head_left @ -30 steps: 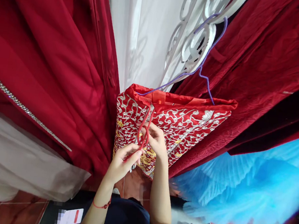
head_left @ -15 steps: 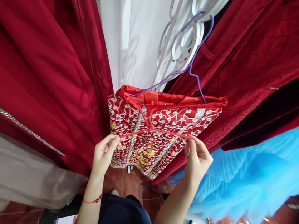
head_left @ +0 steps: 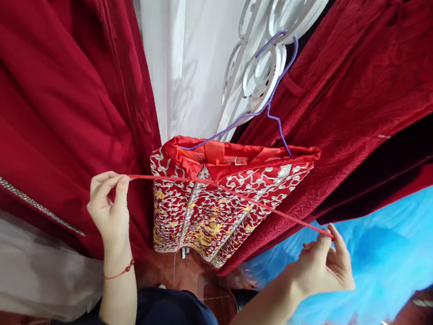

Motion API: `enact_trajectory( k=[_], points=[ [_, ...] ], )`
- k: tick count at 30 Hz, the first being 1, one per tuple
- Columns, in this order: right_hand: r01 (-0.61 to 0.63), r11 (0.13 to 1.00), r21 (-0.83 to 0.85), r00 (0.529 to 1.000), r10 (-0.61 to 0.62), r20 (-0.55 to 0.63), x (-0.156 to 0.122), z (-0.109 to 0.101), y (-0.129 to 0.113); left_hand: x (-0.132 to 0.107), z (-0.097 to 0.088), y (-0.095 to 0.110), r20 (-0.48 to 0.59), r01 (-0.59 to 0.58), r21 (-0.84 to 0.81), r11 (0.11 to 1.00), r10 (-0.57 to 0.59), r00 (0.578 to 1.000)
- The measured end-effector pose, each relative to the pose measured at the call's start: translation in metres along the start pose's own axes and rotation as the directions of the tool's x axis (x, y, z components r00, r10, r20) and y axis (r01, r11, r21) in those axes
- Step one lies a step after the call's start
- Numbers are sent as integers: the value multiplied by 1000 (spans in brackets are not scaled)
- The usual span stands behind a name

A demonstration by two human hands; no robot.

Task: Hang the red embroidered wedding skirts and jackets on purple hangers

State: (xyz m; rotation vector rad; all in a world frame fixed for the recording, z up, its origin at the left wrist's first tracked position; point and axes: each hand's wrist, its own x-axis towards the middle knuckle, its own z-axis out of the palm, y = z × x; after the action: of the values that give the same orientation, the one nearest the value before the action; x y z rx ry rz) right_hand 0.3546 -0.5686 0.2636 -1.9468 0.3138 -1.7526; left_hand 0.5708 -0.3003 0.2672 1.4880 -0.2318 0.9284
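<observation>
A red embroidered garment (head_left: pixel 219 204) with silver and gold stitching hangs folded over a purple wire hanger (head_left: pixel 263 110), which is hooked on a white ornate metal frame (head_left: pixel 259 58). A thin red cord (head_left: pixel 243 199) runs taut across the garment's front from a knot near its top. My left hand (head_left: pixel 109 207) pinches the cord's left end, out to the left of the garment. My right hand (head_left: pixel 325 266) pinches the right end, lower and to the right, in front of blue fabric.
Dark red dresses (head_left: pixel 53 86) hang on the left, with a rhinestone strip (head_left: pixel 21 192) and pale tulle (head_left: pixel 13 264) below. Crimson textured fabric (head_left: pixel 365 96) hangs on the right above blue pleated tulle (head_left: pixel 394 245). A white curtain (head_left: pixel 190 50) hangs behind. Red floor tiles (head_left: pixel 187 279) show below.
My hands have drawn apart, left hand further left and right hand down to the right, pulling the red cord's ends out straight and taut across the garment.
</observation>
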Motion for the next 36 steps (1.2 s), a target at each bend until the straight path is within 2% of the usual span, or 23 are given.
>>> enact_trajectory(
  k=[1,2,3,5,6,7,8,9,10,13,15,18,20,22,26,30,33,36],
  points=[
    [38,999,20,998,-39,53,0,0,5,-2,2,-1,-10,0,10,1000,0,1000],
    [36,999,15,998,-37,45,0,-1,10,-5,3,-2,-18,-5,13,1000,5,1000],
    [-7,1000,-17,1000,7,-16,1,-2,14,-7,4,-2,-20,-16,7,1000,17,1000],
    [-206,971,-120,973,191,-127,4,-4,21,-11,5,-1,15,-46,-37,998,47,999],
    [-318,929,-188,947,305,-98,6,-6,23,-12,6,0,53,-55,-60,997,58,997],
    [-403,877,-263,910,414,-15,8,-7,24,-12,6,2,97,-63,-77,995,71,993],
    [-443,834,-330,863,497,97,10,-7,24,-13,7,5,137,-75,-83,994,86,987],
    [-444,814,-375,818,539,200,12,-5,21,-14,8,9,166,-90,-80,993,102,981],
    [-424,815,-394,794,544,270,14,-1,17,-15,10,12,184,-108,-73,991,120,976],
    [-362,877,-315,824,460,332,17,27,-5,-22,17,23,243,-140,-83,987,157,957],
    [-335,926,-176,838,378,393,18,55,-23,-29,25,31,318,-138,-100,985,163,934],
    [-348,935,65,800,261,540,18,98,-45,-38,41,43,416,-165,-85,983,186,890],
    [-356,923,148,788,212,578,20,119,-53,-39,52,50,450,-184,-54,981,189,873],
    [-323,929,179,796,164,582,25,133,-55,-37,61,57,461,-189,-32,981,183,869],
    [-257,935,245,804,66,591,45,138,-53,-21,77,67,446,-184,-69,981,195,873],
    [-219,930,294,818,10,575,74,134,-54,-7,96,77,364,-190,-62,980,200,910],
    [-204,929,310,834,-1,552,88,136,-54,-6,106,82,309,-179,-28,983,179,934],
    [-183,943,277,863,19,504,90,140,-49,-11,110,82,283,-180,10,984,169,944]
  ],
)
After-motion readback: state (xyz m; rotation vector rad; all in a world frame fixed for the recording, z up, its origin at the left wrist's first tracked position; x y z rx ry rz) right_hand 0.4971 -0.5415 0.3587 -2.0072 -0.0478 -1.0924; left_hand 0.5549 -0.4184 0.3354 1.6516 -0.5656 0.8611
